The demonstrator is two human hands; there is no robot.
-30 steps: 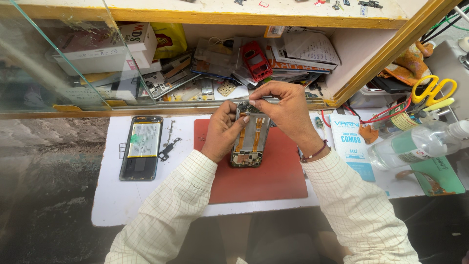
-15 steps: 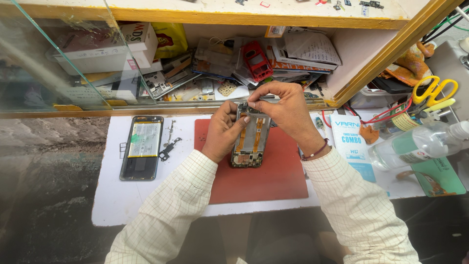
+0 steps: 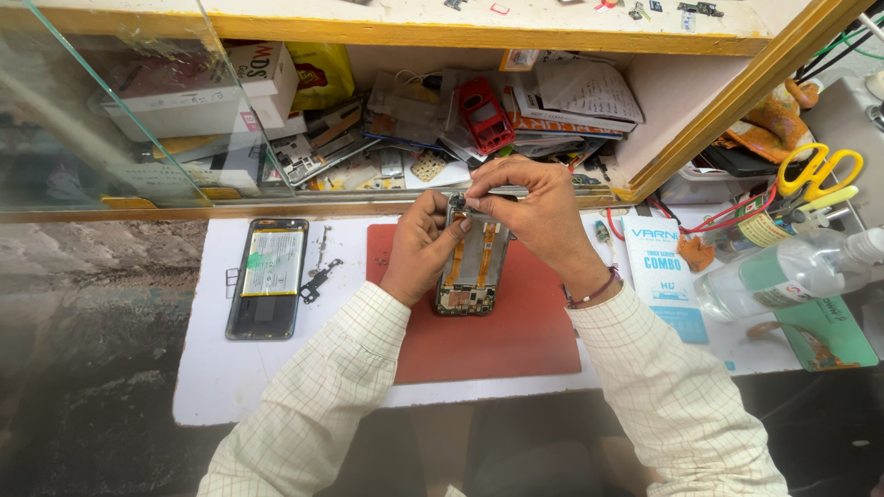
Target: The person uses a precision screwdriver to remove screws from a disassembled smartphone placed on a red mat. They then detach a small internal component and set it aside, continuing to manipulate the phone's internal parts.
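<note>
An opened phone body (image 3: 471,267) with orange flex cables lies over the red mat (image 3: 516,331). My left hand (image 3: 419,248) grips its left edge near the top. My right hand (image 3: 534,216) pinches at the phone's top end, fingertips meeting the left thumb there; what is pinched is too small to tell. Both sleeves are pale checked cloth.
A second open phone with its battery showing (image 3: 267,276) lies left on the white board (image 3: 212,387), small metal parts (image 3: 318,276) beside it. A cluttered shelf (image 3: 442,120) sits behind a glass pane. A blue-white packet (image 3: 663,276), clear bottle (image 3: 783,276) and yellow scissors (image 3: 820,170) are right.
Both hands stay at the phone's top end; the fingertips have shifted only slightly. The phone has not moved on the mat.
</note>
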